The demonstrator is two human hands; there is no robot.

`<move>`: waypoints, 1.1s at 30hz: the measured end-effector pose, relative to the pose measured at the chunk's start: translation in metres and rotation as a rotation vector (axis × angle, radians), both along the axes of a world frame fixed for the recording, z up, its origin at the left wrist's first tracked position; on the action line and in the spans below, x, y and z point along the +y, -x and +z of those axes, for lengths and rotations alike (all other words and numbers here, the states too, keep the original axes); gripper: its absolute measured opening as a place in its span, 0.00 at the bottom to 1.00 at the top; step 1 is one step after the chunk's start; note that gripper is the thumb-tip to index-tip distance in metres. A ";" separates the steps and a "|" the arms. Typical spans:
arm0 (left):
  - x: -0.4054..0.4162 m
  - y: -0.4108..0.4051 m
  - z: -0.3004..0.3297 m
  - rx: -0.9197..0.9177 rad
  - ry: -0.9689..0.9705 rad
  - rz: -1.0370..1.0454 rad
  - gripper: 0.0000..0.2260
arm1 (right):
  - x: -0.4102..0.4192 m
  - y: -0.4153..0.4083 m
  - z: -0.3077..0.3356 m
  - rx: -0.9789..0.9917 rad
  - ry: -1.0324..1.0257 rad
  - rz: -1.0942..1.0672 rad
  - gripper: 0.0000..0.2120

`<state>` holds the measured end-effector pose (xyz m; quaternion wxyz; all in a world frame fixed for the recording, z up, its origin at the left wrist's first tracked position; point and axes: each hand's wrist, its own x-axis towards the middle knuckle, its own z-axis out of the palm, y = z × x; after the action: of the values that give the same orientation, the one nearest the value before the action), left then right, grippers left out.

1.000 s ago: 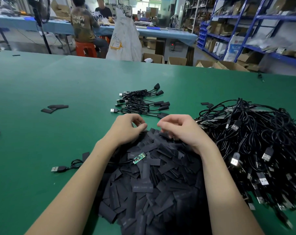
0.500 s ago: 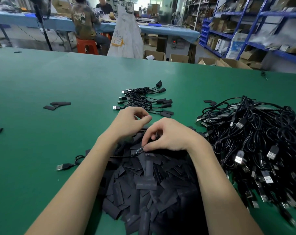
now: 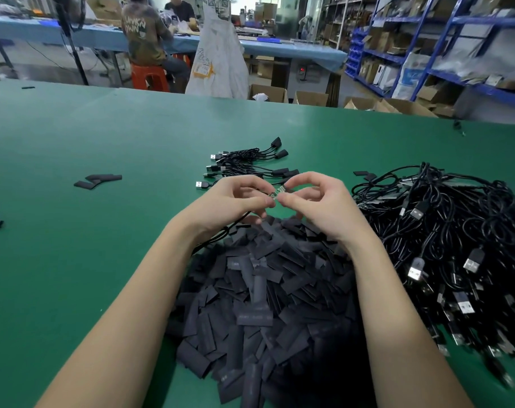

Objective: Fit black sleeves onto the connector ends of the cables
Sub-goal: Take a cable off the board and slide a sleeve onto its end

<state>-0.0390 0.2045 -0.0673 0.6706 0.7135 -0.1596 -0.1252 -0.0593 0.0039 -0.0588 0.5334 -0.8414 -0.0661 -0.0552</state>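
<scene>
as both hands rise clear of the heap of black sleeves (image 3: pixel 259 293), where they were picking half a second ago, a person holds a bare circuit-board connector (image 3: pixel 280 192) between them above the green table (image 3: pixel 73 260). the left hand (image 3: pixel 232 198) and the right hand (image 3: pixel 318 201) each pinch one end of it, fingertips clamped. no sleeve can be seen in either hand, so the fitting looks yet to begin. small and pale, the connector trails a thin black cable (image 3: pixel 221 234) under the left wrist. finished cables (image 3: pixel 247 166) lie beyond, untouched cables (image 3: pixel 456 245) to the right.
</scene>
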 end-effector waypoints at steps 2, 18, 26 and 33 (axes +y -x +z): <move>-0.002 -0.002 -0.002 0.005 0.018 0.093 0.05 | -0.006 0.002 0.006 0.034 0.218 0.101 0.08; -0.007 -0.005 -0.010 -0.089 -0.064 0.209 0.04 | -0.010 0.006 0.008 0.133 0.355 0.061 0.03; -0.013 -0.001 -0.008 -0.111 -0.024 0.112 0.04 | 0.006 0.001 -0.003 0.205 -0.501 -0.034 0.04; -0.013 -0.001 -0.008 -0.102 0.014 0.101 0.04 | 0.003 0.003 -0.003 0.182 -0.612 0.020 0.09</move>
<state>-0.0382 0.1910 -0.0753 0.6719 0.7216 -0.1580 -0.0535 -0.0620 0.0071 -0.0615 0.7661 -0.6426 -0.0069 0.0082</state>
